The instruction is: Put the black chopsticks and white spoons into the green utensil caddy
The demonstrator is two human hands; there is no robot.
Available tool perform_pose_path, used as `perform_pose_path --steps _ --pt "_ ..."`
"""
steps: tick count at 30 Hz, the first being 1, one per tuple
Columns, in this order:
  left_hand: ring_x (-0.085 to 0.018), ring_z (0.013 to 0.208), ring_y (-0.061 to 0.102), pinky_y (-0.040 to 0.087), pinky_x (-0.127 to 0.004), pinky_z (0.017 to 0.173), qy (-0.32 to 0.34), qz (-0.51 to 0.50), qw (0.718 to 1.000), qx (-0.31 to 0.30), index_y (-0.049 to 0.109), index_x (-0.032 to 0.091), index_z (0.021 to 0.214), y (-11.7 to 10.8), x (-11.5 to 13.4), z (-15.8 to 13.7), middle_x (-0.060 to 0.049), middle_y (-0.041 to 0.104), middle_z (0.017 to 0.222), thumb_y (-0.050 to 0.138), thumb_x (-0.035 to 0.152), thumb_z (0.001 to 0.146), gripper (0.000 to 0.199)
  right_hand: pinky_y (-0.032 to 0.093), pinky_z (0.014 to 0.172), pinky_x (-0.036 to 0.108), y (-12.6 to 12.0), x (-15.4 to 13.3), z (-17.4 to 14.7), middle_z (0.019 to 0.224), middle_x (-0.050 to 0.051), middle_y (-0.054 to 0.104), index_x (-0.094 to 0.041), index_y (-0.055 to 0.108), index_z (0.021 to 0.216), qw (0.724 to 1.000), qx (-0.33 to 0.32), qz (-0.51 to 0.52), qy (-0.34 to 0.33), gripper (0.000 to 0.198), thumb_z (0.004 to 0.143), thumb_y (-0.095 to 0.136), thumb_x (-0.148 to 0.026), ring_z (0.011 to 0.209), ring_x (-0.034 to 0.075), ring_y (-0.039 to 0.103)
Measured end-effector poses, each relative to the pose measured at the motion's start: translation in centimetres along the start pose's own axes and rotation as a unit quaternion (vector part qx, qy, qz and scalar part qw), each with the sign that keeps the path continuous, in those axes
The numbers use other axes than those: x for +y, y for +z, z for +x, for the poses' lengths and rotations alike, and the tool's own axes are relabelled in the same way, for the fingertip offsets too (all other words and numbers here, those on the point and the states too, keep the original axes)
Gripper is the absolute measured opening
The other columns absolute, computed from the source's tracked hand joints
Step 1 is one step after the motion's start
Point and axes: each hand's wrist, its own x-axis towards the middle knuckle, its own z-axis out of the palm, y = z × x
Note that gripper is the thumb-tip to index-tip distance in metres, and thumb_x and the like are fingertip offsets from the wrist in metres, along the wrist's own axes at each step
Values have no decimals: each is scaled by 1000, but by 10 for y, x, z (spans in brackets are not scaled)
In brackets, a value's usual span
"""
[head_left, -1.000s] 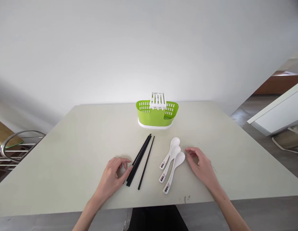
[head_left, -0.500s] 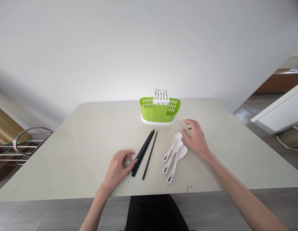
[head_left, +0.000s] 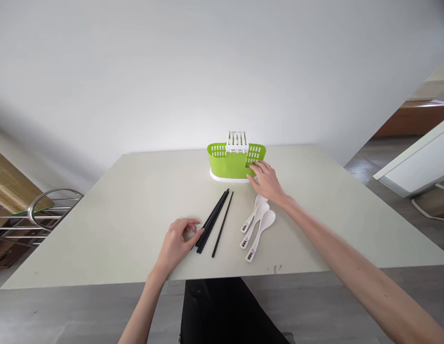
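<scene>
My left hand (head_left: 179, 240) rests on the table left of several black chopsticks (head_left: 212, 224). Its thumb tip touches or nearly touches the bundle, and the fingers are loosely bent, apart from the thumb. One single chopstick (head_left: 222, 225) lies a little to the right of the others. At the front right of a green slotted basket (head_left: 227, 165), my right hand (head_left: 267, 182) has its fingers over the lowered rim, thumb apart; contact is hard to make out. Below this hand are three white spoons (head_left: 259, 228), the farthest one's bowl partly covered by it.
A white slatted piece (head_left: 237, 142) sits across the basket's middle. The pale table (head_left: 143, 191) meets a white wall (head_left: 172, 71) behind. Left of the table stands a metal rack (head_left: 53, 215) with a wooden board (head_left: 14, 184). A white panel (head_left: 415, 162) is at right.
My right hand has moved left and away from me, from beside the spoons to the basket's right end. The left hand stays by the chopsticks. The view has shifted slightly.
</scene>
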Motion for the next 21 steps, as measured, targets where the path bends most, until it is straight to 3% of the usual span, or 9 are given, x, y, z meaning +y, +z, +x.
perform_pose_path --steps 13,17,21 --pt "-23 92 66 53 -39 88 13 11 1000 7 71 26 110 1 -1 1 -3 71 93 66 49 93 29 45 121 56 -14 12 -17 163 14 48 -22 52 152 999 -36 36 -1 51 107 43 -42 162 32 27" --pt "-23 91 66 54 -37 85 23 20 1000 10 71 26 110 0 -1 2 -3 72 93 67 50 93 30 42 122 59 -25 8 -24 170 14 39 -21 48 156 997 -53 50 8 53 107 43 -42 164 33 22" --pt "-23 91 66 53 -37 84 22 18 1000 7 71 25 111 -1 -1 3 -4 72 94 66 51 94 32 37 126 57 -40 2 -49 175 11 29 -23 35 163 997 0 82 10 59 108 42 -42 165 29 18"
